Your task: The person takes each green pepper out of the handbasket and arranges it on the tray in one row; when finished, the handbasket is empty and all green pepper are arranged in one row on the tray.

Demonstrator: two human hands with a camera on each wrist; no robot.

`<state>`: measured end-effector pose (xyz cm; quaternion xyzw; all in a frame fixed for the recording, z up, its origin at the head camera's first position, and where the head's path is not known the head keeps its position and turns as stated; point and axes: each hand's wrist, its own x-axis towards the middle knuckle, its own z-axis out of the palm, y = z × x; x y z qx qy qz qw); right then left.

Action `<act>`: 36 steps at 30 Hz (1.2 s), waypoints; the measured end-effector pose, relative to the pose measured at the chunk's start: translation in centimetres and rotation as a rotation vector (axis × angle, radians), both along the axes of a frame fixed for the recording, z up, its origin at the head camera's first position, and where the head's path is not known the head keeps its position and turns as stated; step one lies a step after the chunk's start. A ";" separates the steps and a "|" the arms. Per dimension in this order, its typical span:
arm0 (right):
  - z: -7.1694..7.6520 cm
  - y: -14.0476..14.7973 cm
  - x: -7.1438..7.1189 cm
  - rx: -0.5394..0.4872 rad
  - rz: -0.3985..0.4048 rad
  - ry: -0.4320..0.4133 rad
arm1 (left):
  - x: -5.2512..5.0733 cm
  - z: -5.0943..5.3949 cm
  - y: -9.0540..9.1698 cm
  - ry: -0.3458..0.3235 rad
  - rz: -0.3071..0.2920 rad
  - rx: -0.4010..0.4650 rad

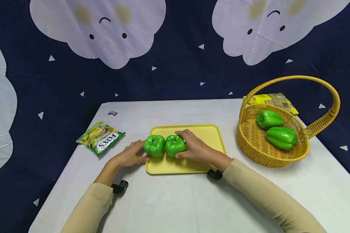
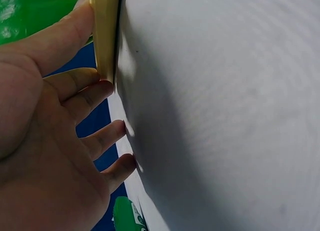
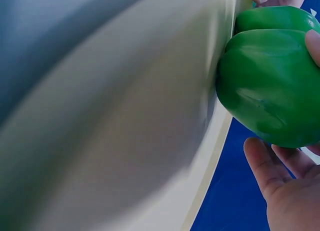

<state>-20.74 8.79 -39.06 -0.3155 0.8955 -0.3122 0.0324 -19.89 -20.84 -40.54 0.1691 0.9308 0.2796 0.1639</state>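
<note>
Two green bell peppers stand side by side on a yellow tray [image 1: 204, 139], the left bell pepper [image 1: 154, 146] near its left edge and the right bell pepper [image 1: 175, 145] against it. My right hand [image 1: 195, 147] holds the right pepper, thumb on the near side and fingers at the far side. In the right wrist view that pepper [image 3: 270, 86] fills the space by the thumb and fingers. My left hand [image 1: 131, 154] is beside the left pepper, at the tray's left edge. The left wrist view shows its spread fingers and thumb at the tray's rim [image 2: 105, 36].
To the right stands a wicker basket [image 1: 250, 155] with a tall handle and two green bell peppers [image 1: 281, 137] inside. Behind it lies a yellow packet [image 1: 277, 100]. A green FOX'S candy bag [image 1: 101, 137] and a small purple wrapped sweet [image 1: 112, 113] lie on the left.
</note>
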 end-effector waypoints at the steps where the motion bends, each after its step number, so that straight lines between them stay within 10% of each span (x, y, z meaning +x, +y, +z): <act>1: 0.0 0.0 0.0 0.003 0.000 0.001 | 0.0 0.0 0.0 0.001 -0.001 -0.001; 36: 1.2 1.0 0.3 -0.007 -0.038 0.011 | -0.1 0.0 0.0 -0.003 -0.006 -0.003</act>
